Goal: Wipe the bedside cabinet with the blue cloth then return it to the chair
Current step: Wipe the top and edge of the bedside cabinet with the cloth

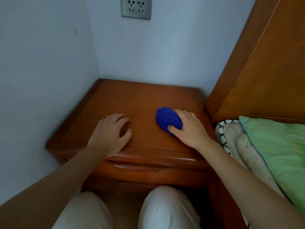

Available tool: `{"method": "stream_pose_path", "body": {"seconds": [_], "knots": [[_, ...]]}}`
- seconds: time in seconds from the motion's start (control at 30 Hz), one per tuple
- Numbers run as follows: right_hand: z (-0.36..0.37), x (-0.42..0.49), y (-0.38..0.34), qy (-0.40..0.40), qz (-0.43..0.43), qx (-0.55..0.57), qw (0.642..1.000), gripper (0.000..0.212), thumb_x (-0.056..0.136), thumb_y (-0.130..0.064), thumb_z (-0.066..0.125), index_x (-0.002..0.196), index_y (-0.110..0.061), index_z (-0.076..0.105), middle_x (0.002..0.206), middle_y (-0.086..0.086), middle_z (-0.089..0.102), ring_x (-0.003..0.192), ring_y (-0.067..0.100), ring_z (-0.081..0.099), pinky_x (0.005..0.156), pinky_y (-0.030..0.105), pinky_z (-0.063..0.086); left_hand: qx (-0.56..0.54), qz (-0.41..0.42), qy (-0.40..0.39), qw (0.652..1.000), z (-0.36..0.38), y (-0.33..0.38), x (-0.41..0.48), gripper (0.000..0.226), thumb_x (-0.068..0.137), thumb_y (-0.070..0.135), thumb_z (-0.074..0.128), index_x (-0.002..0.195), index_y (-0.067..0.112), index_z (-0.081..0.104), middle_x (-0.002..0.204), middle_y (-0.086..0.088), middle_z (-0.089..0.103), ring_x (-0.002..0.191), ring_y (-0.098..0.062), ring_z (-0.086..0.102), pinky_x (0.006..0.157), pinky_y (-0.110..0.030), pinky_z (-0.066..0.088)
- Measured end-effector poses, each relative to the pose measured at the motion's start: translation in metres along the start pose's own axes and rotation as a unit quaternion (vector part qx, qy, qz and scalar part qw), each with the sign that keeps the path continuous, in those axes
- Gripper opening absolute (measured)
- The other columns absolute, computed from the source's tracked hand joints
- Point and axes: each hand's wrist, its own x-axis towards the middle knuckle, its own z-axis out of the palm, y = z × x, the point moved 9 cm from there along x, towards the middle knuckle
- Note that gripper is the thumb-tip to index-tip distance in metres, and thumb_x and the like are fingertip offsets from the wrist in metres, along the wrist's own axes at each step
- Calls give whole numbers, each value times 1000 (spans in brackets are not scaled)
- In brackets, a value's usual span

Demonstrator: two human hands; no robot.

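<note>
Head view: R hand (189, 129) grips the bunched blue cloth (167, 120), thumb dug into its near side, fingers curled over the top. The cloth is pressed on the right part of the bedside cabinet (140, 100) top. L hand (110, 131) rests on the left-front of the top w/ relaxed fingers and holds nothing. The hands are well apart.

Step looks like the wipe itself. To do it well: press down evenly, make overlapping passes back to front, and reach the corner by the walls. Shift the L hand so its patch gets done too. The cloth is balled, so contact is prob. small; spreading it would cover more.

Surface: glossy red-brown wood w/ a moulded front edge. Room: pale corner, socket (136, 7) above, headboard (264, 71) and green bedding (277, 146) to the right. The chair isn't in view.
</note>
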Motion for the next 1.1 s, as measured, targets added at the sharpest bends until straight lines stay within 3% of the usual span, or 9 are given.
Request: {"method": "stream_pose_path", "body": {"seconds": [0.17, 0.37, 0.53, 0.77, 0.93, 1.1], "knots": [[0, -27, -1, 26, 25, -34, 999, 67, 91, -56, 60, 149, -27, 43, 145, -4, 54, 134, 25, 45, 110, 38, 35, -9, -6, 14, 1000, -2, 1, 0, 62, 92, 59, 33, 136, 24, 59, 146, -4, 53, 138, -23, 43, 112, -47, 35], [16, -21, -45, 24, 6, -48, 999, 67, 93, -57, 57, 150, -26, 42, 147, -2, 53, 135, 26, 45, 111, 39, 34, -23, -29, 63, 997, -22, -12, -16, 57, 95, 53, 33, 126, 18, 64, 130, -4, 64, 122, -26, 56, 100, -46, 45], [51, 8, -110, -9, -44, -41, 998, 70, 93, -61, 54, 151, -25, 40, 148, -1, 52, 135, 28, 44, 112, 42, 34, -36, -99, 84, 991, -42, -79, -59, 59, 95, 56, 32, 124, 17, 66, 127, -5, 66, 118, -27, 59, 99, -46, 48], [103, 22, -223, -38, -130, -31, 990, 69, 93, -58, 53, 150, -21, 40, 146, 5, 52, 133, 32, 45, 111, 45, 33, -27, -92, 85, 992, -51, -99, -76, 47, 98, 48, 36, 105, 15, 69, 105, -3, 68, 98, -25, 61, 85, -45, 51], [83, 6, -188, -28, -128, 3, 991, 66, 91, -57, 57, 147, -23, 46, 142, 0, 57, 129, 27, 50, 107, 40, 39, -5, -91, 82, 992, -51, -90, -70, 49, 97, 51, 35, 105, 17, 69, 106, -3, 69, 97, -27, 62, 83, -44, 51], [43, -18, -103, -2, -59, -10, 998, 66, 92, -58, 57, 149, -28, 43, 144, -5, 55, 132, 22, 47, 108, 36, 36, 23, -45, 44, 998, -30, -44, -48, 57, 95, 55, 33, 119, 16, 67, 123, -8, 66, 114, -30, 60, 95, -48, 49]]}}
